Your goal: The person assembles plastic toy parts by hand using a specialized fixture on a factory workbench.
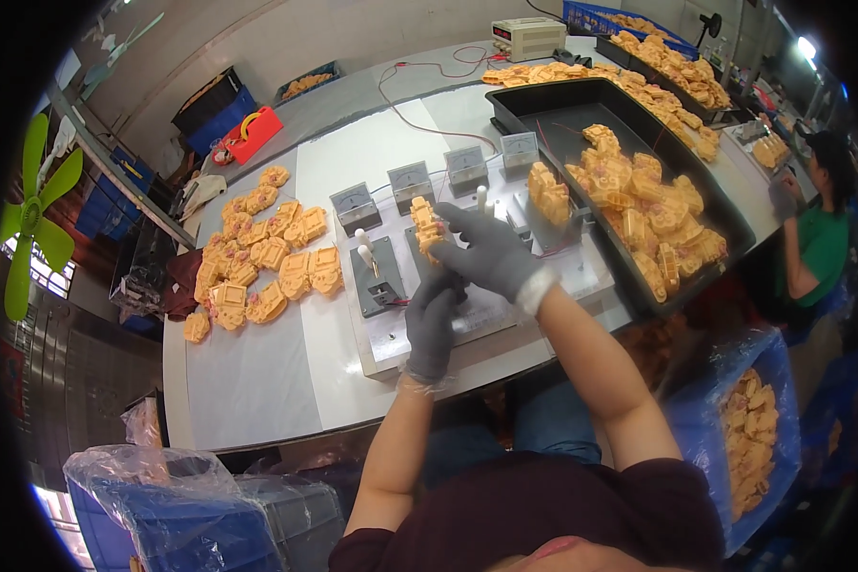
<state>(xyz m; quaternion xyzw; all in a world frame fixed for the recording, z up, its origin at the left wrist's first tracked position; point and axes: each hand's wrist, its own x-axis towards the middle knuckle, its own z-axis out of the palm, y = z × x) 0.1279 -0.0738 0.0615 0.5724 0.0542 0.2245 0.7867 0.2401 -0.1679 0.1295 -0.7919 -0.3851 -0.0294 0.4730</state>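
While the left hand (432, 324) rests curled (empty), the right hand (486, 250) grips a yellow part (426, 227).

A person in grey gloves works at a white bench (257, 381). The right hand (491, 250) reaches forward and holds an orange plastic part (427, 227) upright over a grey test fixture (467, 315), its fingers (451, 217) wrapped around the part's side. The left hand (431, 324) rests lower on the fixture, just beside a small black lever block (379, 276) with white knobs. Four square meters (410, 181) stand in a row behind the fixture. A pile of orange parts (262, 257) lies on the bench to the left. To the right, a black tray (543, 105) holds more orange parts. A blue bin (725, 419) lined with plastic sits at the lower right.
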